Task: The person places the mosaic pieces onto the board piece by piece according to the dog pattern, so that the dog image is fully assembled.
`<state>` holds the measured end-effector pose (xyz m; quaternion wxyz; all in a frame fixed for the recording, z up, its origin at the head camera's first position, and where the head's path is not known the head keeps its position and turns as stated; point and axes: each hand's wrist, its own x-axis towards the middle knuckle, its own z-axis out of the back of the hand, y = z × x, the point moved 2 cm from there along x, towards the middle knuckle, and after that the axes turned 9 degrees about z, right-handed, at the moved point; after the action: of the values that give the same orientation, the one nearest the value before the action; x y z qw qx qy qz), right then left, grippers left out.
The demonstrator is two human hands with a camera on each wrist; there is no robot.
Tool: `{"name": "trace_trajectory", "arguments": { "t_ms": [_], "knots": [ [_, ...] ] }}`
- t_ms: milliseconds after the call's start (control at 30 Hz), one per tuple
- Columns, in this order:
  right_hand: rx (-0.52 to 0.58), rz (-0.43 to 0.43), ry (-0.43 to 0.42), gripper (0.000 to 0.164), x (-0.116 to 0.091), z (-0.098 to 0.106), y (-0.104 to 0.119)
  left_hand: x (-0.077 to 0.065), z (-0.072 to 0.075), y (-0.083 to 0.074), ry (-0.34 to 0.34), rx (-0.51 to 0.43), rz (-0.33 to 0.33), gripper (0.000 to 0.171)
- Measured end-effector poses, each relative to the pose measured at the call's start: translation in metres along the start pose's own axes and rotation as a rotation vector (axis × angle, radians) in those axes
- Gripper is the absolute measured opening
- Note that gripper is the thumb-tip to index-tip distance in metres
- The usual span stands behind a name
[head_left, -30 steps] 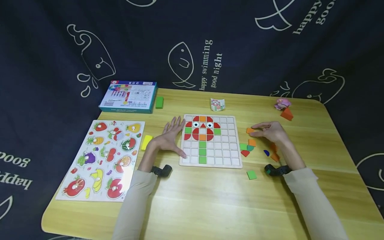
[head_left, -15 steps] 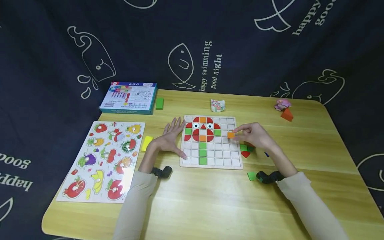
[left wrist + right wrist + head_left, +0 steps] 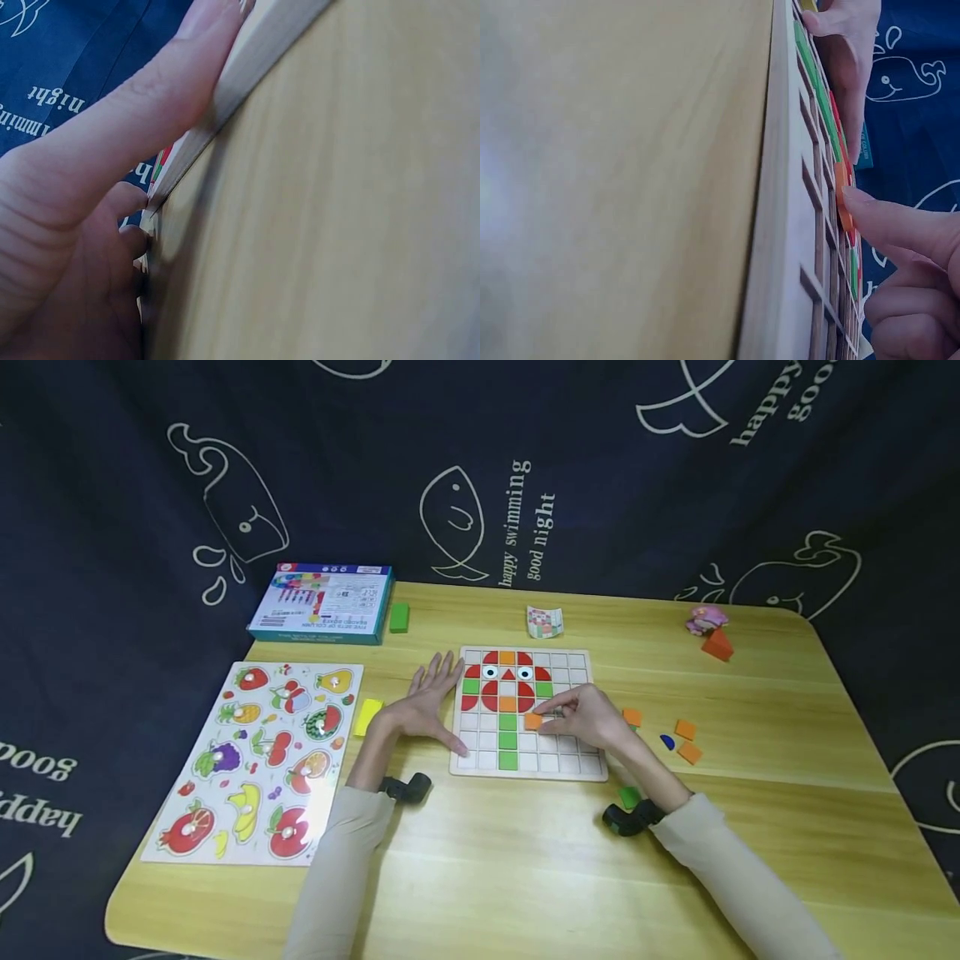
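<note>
The dark cloth (image 3: 337, 477) carries "happy swimming good night" in white at its centre in the head view, "happy" and a cut-off "good" at upper right, and "good happy" upside down at left. The box (image 3: 322, 602) bears "FIVE SETS OF COLUMN BEADED BOXES" (inverted too, with smaller print too blurred to read).

Orange tile (image 3: 532, 722) — over gridded board (image 3: 567, 764)

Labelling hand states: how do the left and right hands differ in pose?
The left hand is spread; the right hand pinches an orange tile. The left hand is at the left edge of the grid board; the right hand is over its right half. Both are bare.
</note>
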<state>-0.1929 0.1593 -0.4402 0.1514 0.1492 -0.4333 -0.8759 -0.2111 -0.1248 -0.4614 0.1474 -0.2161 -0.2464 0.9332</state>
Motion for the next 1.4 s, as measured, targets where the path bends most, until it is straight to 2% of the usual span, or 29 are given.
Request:
{"name": "trace_trajectory", "arguments": {
  "t_ms": [200, 300, 433, 533, 633, 700, 800, 1000, 1200, 1400],
  "knots": [
    [0.033, 0.020, 0.015, 0.026, 0.004, -0.006, 0.004, 0.001, 0.000, 0.000, 0.001, 0.004, -0.011, 0.146],
    [0.044, 0.014, 0.031, 0.030, 0.001, 0.000, 0.003, 0.000, 0.000, 0.001, 0.004, 0.003, -0.007, 0.146],
    [0.010, 0.000, -0.005, 0.035, -0.015, 0.034, -0.009, 0.000, 0.000, 0.001, 0.004, -0.001, 0.000, 0.147],
    [-0.008, -0.023, -0.052, 0.038, -0.035, 0.068, -0.032, -0.002, -0.001, 0.001, 0.001, -0.005, 0.000, 0.146],
    [-0.034, -0.071, -0.048, 0.041, -0.050, 0.093, -0.055, -0.003, -0.001, 0.001, 0.001, -0.006, 0.003, 0.147],
    [-0.057, -0.112, -0.023, 0.042, -0.054, 0.101, -0.066, -0.004, -0.001, 0.001, 0.000, -0.010, 0.007, 0.147],
    [-0.066, -0.150, 0.011, 0.046, -0.053, 0.104, -0.074, -0.004, -0.001, 0.002, -0.001, -0.012, 0.010, 0.147],
    [-0.024, -0.163, -0.008, 0.042, -0.046, 0.101, -0.078, -0.002, -0.001, 0.001, -0.005, -0.019, 0.001, 0.146],
    [-0.103, -0.178, -0.005, 0.032, -0.045, 0.103, -0.076, -0.002, -0.002, 0.001, 0.000, -0.023, 0.000, 0.147],
    [-0.127, -0.155, 0.039, 0.041, -0.047, 0.104, -0.073, -0.002, -0.001, 0.001, -0.004, -0.020, -0.005, 0.146]
  ]
}}
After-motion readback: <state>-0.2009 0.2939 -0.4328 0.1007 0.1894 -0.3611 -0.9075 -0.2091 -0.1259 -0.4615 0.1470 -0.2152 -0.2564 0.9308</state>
